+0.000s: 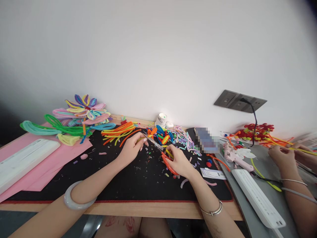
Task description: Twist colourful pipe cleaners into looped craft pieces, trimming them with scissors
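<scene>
1. Plain pale wall behind wooden desk (138,210), black mat (99,178) on top.
2. Right hand (180,160): gripping orange-handled scissors (170,164) over mat centre, blades pointing far-left.
3. Left hand (131,148): fingertips bunched at blade tips; can't tell what, if anything, they pinch.
4. Orange and yellow pipe cleaners (119,133) lie far-left of scissors; pastel snippets (182,138) far-right.
5. Pipe-cleaner flower (86,110) at far left, pink sheets (56,165) nearer.
6. Glue gun (238,159) right of mat; beyond it, another person's hand (282,158) at a yellow pipe cleaner (303,151).
</scene>
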Demonstrator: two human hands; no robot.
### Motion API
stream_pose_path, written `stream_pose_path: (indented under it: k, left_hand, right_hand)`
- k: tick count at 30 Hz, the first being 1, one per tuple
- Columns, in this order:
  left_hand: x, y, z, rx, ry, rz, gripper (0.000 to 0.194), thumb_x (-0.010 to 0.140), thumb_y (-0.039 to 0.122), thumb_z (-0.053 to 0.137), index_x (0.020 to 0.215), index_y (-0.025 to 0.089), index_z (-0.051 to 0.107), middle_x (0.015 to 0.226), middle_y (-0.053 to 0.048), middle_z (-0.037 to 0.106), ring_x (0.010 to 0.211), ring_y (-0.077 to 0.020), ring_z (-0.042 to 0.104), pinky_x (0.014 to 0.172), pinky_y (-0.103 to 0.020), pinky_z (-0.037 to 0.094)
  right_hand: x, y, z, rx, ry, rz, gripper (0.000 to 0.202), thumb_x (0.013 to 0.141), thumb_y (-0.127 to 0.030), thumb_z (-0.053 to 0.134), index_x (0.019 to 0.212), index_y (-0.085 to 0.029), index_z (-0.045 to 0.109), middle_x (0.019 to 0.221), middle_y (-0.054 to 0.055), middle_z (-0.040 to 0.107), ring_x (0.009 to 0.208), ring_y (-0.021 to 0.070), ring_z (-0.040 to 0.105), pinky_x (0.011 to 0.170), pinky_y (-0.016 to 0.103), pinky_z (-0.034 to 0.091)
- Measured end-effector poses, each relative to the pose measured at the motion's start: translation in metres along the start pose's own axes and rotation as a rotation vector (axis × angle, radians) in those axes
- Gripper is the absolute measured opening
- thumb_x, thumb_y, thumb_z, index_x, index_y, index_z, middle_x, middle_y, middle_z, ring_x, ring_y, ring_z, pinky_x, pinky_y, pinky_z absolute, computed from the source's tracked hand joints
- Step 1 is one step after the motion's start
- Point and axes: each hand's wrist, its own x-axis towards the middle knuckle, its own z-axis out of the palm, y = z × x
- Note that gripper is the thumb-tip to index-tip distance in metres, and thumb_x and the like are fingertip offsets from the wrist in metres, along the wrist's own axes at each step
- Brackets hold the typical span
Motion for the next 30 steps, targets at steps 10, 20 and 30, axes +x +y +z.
stream_pose_path:
  k: [10, 20, 30]
  left_hand:
    - [0.0, -0.002, 0.0, 0.002, -0.01, 0.003, 0.02, 0.087, 0.031, 0.04, 0.076, 0.018, 0.051, 0.062, 0.004, 0.05, 0.051, -0.0095, 0.041, 0.055, -0.021, 0.034]
    - [0.0, -0.001, -0.001, -0.025, -0.054, -0.018, 0.019, 0.087, 0.03, 0.041, 0.076, 0.017, 0.051, 0.064, 0.004, 0.052, 0.048, -0.0074, 0.039, 0.052, -0.02, 0.033]
    - [0.004, -0.009, 0.001, -0.106, -0.115, -0.067, 0.021, 0.085, 0.035, 0.043, 0.078, 0.017, 0.05, 0.07, 0.002, 0.057, 0.048, -0.0074, 0.041, 0.051, -0.021, 0.034]
  right_hand:
    - [-0.001, 0.002, -0.001, -0.023, -0.012, 0.009, 0.016, 0.078, -0.035, 0.048, 0.08, -0.02, 0.044, 0.066, -0.003, 0.047, 0.058, 0.0126, 0.039, 0.054, 0.023, 0.031]
    - [-0.001, 0.0, -0.001, -0.113, -0.005, -0.014, 0.015, 0.08, -0.033, 0.048, 0.076, -0.019, 0.044, 0.063, -0.003, 0.045, 0.056, 0.0114, 0.037, 0.052, 0.022, 0.026]
    - [-0.003, -0.009, 0.005, -0.36, -0.087, 0.01, 0.014, 0.081, -0.029, 0.048, 0.074, -0.018, 0.046, 0.065, 0.002, 0.053, 0.058, 0.0132, 0.047, 0.053, 0.023, 0.025]
